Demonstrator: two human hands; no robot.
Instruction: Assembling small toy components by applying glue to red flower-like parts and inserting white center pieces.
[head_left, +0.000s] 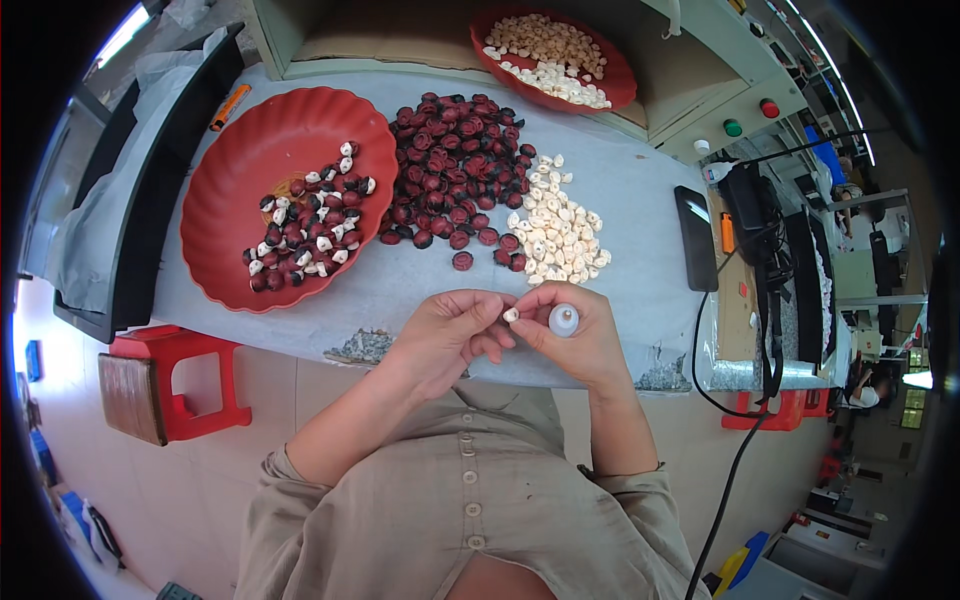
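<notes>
White peeled pieces (555, 232) pile beside many dark unpeeled nuts (455, 165) while left hand (450, 330) and right hand (575, 335) pinch one kernel (511, 314).

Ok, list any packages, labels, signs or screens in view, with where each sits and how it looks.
Phone: flat on the table right of the pale pieces, a dark rectangle, screen unlit.
Plastic bag: grey, crumpled, over the dark crate at the table's left end.
No labels or signs can be made out.

Bright, even daylight (fisheye-bent edges).
</notes>
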